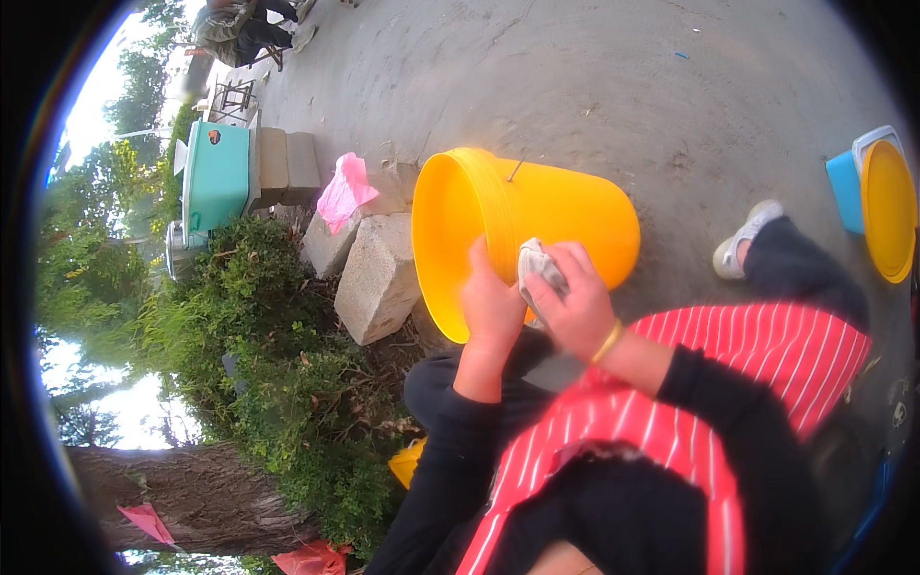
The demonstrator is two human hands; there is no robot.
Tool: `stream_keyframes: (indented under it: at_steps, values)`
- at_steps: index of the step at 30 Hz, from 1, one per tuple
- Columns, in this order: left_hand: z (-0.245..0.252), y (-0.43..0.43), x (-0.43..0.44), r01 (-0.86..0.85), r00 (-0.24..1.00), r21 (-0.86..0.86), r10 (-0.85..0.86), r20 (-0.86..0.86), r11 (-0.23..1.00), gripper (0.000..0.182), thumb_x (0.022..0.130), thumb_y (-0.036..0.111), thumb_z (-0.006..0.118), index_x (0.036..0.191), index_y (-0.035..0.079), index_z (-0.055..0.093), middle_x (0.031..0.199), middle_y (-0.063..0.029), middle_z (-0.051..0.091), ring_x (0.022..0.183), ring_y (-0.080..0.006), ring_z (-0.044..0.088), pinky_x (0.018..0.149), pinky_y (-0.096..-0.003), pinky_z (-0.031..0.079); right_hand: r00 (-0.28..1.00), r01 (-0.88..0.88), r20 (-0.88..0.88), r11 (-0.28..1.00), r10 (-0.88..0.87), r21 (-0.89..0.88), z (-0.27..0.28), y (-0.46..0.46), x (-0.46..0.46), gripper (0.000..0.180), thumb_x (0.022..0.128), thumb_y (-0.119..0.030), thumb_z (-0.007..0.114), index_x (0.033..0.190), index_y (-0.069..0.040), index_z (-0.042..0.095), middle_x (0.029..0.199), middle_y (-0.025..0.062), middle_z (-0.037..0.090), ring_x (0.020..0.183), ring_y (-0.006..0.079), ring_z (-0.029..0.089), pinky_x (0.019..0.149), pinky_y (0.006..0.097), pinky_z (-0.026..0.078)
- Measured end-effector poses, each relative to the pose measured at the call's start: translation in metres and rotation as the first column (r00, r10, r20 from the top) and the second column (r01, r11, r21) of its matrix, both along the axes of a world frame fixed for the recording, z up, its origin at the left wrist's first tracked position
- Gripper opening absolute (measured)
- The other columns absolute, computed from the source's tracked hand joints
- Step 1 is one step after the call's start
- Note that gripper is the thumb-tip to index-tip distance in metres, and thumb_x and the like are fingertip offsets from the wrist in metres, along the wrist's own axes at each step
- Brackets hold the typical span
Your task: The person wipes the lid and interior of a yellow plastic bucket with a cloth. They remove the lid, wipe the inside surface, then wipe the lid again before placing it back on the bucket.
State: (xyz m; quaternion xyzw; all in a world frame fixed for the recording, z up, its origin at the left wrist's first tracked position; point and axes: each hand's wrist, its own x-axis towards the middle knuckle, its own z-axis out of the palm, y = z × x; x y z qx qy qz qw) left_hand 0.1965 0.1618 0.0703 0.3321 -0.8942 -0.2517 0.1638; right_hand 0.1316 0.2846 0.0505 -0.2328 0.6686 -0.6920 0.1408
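The picture is turned sideways, with the sky at its left. A large yellow plastic bucket [568, 215] is before me, its mouth facing the picture's left. My right hand [578, 298], with a yellow band at the wrist, grips a bunched greyish-white cloth [539, 267] against or just in front of the bucket's wall. Beside it, my left hand [494, 305] is in front of the bucket's rim and partly overlaps its mouth. Its fingers are blurred, so whether it grips the rim or the cloth is unclear.
Rough stone blocks [381, 280] and a pink plastic bag [346, 190] lie beside the bucket. Shrubs [287, 359] grow at left. A teal cooler box [219, 176] rests on stacked blocks. A yellow lid [890, 212] leans by a blue container [844, 190]. A person [241, 32] sits farther off.
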Motion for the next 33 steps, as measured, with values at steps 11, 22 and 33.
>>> stream_keyframes:
  at_steps: [11, 22, 33]
  values:
    - [-0.012, -0.001, 0.020, -0.026, 0.997, -0.186, 0.038, 0.062, 0.982, 0.025, 0.081, 0.024, 0.075, 0.085, 0.010, 0.055, 0.064, -0.0158, 0.062, 0.057, -0.0357, 0.064, 0.051, -0.0437, 0.049, 0.912, 0.090, -0.410, 0.979, -0.008, 0.181, 0.005, -0.054, -0.014, 0.020, 0.086, -0.011, 0.074, 0.104, -0.005, 0.069, 0.088, 0.0121, 0.064, 0.072, 0.0315, 0.065, 0.063, 0.0361, 0.053]
    - [-0.005, -0.010, 0.014, 0.014, 0.998, -0.261, 0.002, 0.063, 0.965, 0.026, 0.072, 0.020, 0.078, 0.075, 0.011, 0.053, 0.057, -0.0116, 0.057, 0.050, -0.0336, 0.059, 0.048, -0.0421, 0.048, 0.892, 0.146, -0.452, 0.948, -0.002, 0.284, 0.021, -0.070, -0.028, 0.010, 0.089, -0.015, 0.068, 0.091, -0.006, 0.066, 0.084, 0.0149, 0.065, 0.070, 0.0361, 0.064, 0.059, 0.0410, 0.051]
    - [0.006, -0.017, 0.023, 0.060, 0.990, -0.300, -0.019, 0.137, 0.952, 0.040, 0.071, 0.037, 0.082, 0.084, 0.010, 0.056, 0.061, -0.0113, 0.061, 0.054, -0.0334, 0.063, 0.051, -0.0436, 0.051, 0.929, -0.219, 0.360, 0.906, 0.081, 0.362, 0.021, -0.119, -0.110, 0.018, 0.095, -0.020, 0.057, 0.088, -0.005, 0.065, 0.076, 0.0045, 0.065, 0.065, 0.0172, 0.063, 0.057, 0.0316, 0.051]
